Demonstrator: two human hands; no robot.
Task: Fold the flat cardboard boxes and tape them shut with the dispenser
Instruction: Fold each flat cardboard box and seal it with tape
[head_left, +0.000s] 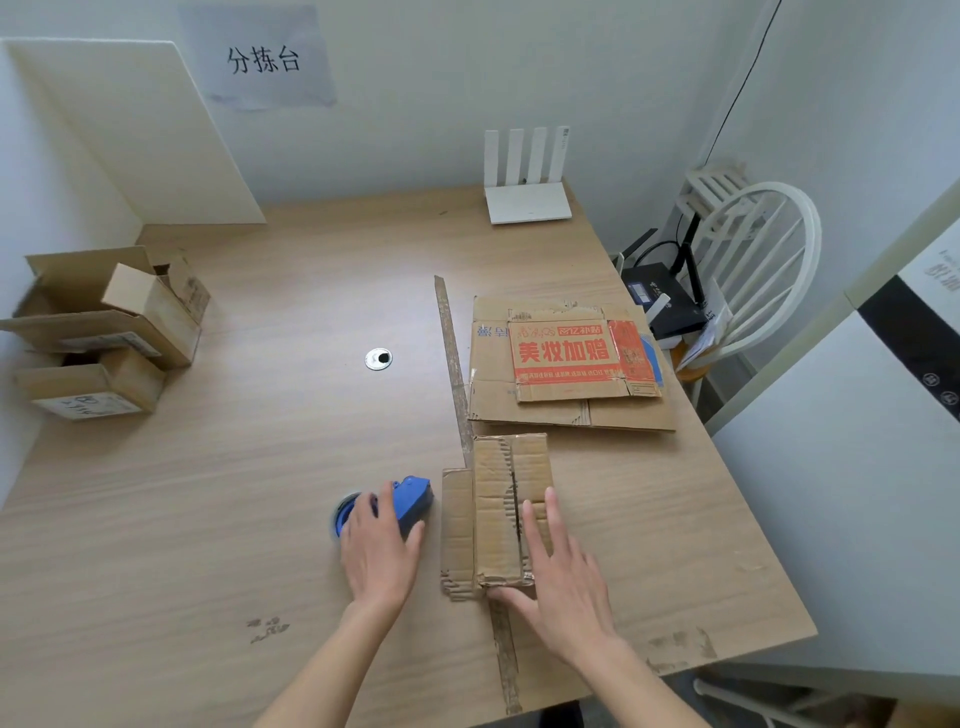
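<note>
- The left hand (382, 545) is curling over the blue tape dispenser (410, 501), which is lying on the wooden bench (260, 493) just left of the small cardboard box (498, 514); the fingers are wrapping its body, so it looks gripped, not yet lifted.
- The right hand (561, 577) is lying flat and spread on the top of the small cardboard box, fingers straight, pressing the flaps down, with the thumb against the near edge.
- The top seam is showing as a dark slit between the flaps, so they are meeting but are not sealed.
- A long strip of old brown tape (452, 364) is trailing from the box toward the back of the bench, and another piece is running off the near edge.
- More flat cardboard boxes (571, 364) are waiting just behind, the printed red one on top; folded boxes (104, 332) are sitting at the far left.
- Likely risks: the worn flaps could spring up if the pressing hand eases off, the loose strip could snag the dispenser, and fresh tape may land off the seam.
</note>
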